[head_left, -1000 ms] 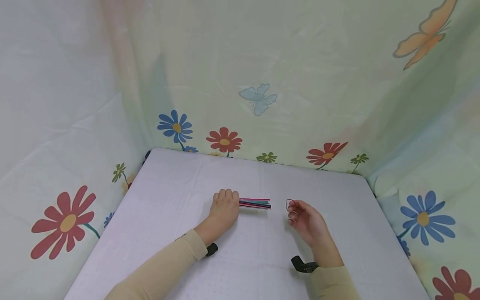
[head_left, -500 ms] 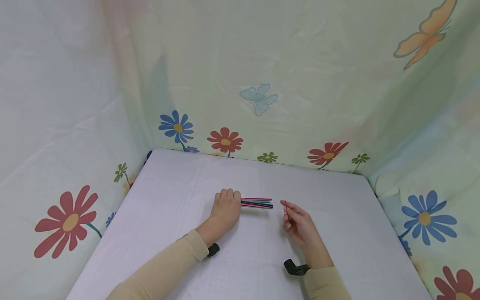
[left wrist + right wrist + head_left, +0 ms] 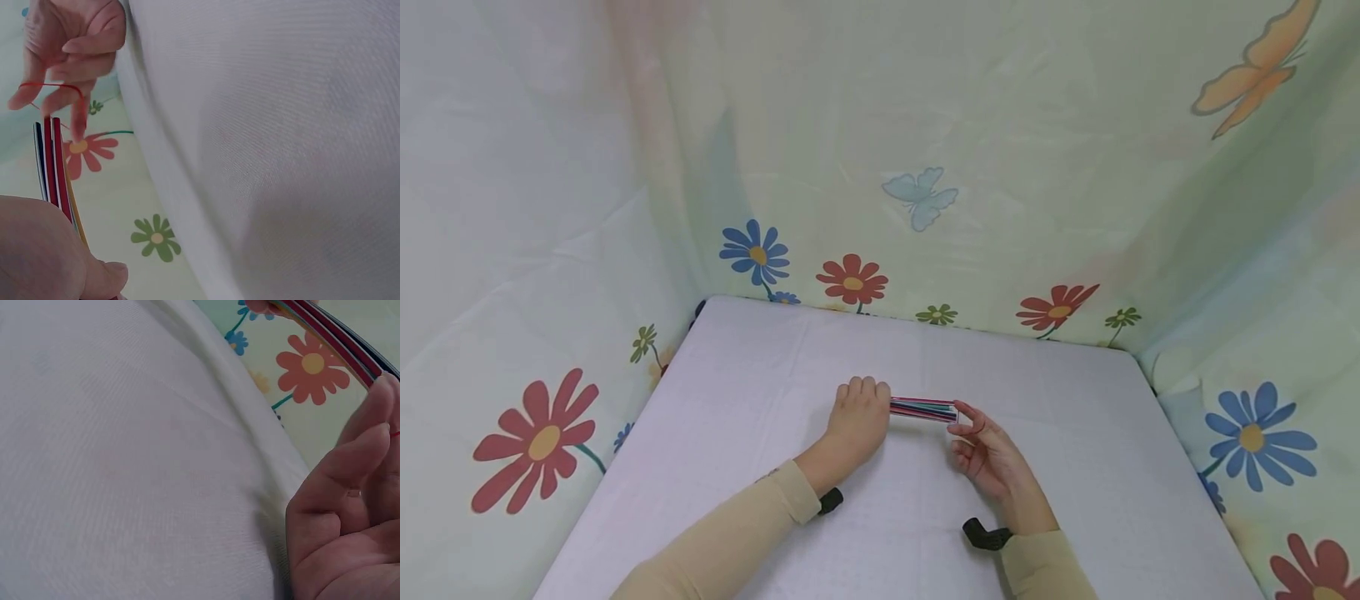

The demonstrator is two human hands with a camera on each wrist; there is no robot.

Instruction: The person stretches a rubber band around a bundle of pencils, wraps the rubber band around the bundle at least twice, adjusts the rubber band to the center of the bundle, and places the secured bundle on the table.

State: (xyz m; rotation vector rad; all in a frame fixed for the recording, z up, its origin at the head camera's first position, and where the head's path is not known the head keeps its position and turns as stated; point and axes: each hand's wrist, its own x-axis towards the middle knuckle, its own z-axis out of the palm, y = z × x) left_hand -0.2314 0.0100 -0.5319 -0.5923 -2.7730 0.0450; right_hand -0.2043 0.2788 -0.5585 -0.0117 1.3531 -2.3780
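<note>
A bundle of slim striped sticks that look like pencils (image 3: 923, 408), in red, dark blue, green and other colours, lies level above the table. My left hand (image 3: 859, 421) grips it, fingers wrapped over one end, and the free ends point right. By those ends is my right hand (image 3: 988, 458), its thumb and some fingers spread. A thin red rubber band (image 3: 53, 84) is looped around them and stretched, as the left wrist view shows. The right fingertips (image 3: 382, 394) are at the stick ends; whether the band encircles any stick, I cannot tell.
A white cloth covers the table (image 3: 887, 550) below both hands. A pale curtain (image 3: 820, 125) printed with flowers and butterflies stands behind and at both sides. Each wrist carries a black camera mount (image 3: 985, 535).
My right hand has moved left to the stick ends, and its fingers have spread the red rubber band apart. My left hand with the bundle has shifted slightly right.
</note>
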